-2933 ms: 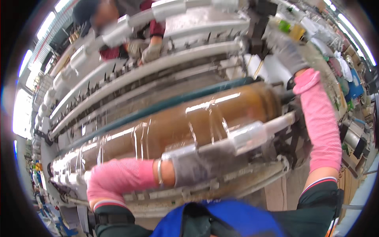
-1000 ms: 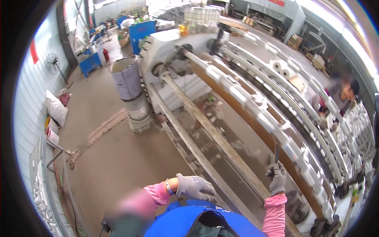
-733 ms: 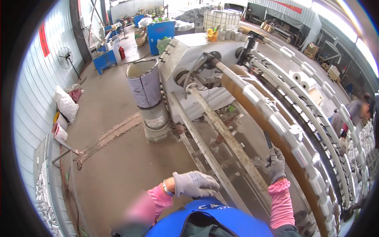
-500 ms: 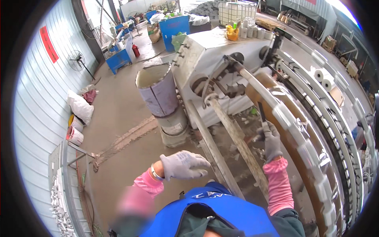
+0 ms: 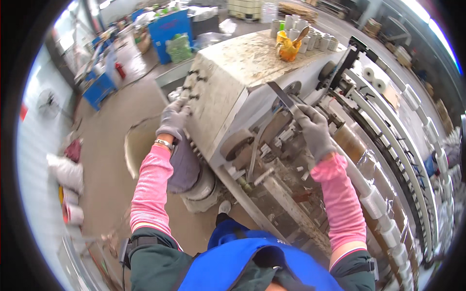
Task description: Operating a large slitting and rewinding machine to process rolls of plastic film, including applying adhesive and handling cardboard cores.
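My right hand [image 5: 313,128], in a grey glove, is closed around a knife [image 5: 280,94] with a long, flat, dark blade. The blade points up and to the left over the front edge of the machine's white housing [image 5: 228,60]. My left hand [image 5: 174,119], also gloved, is at the housing's left side, just below several dark knobs [image 5: 193,85]. Its fingers are slightly bent and apart, with no held thing visible; whether they touch a knob I cannot tell. A long roller [image 5: 354,179] with pale sleeves runs from beside my right hand toward the lower right.
On the housing stand a yellow container [image 5: 288,48] and several grey-white tubes [image 5: 313,40]. A large drum [image 5: 187,165] stands below my left forearm. Metal bars [image 5: 296,208] slope across scraps below. Blue cabinets [image 5: 170,34] and a white sack [image 5: 68,172] are farther left.
I have moved closer to the housing. My left hand has gone forward from near my body to the housing's left side. My right hand has moved forward with the knife, whose blade now tilts left.
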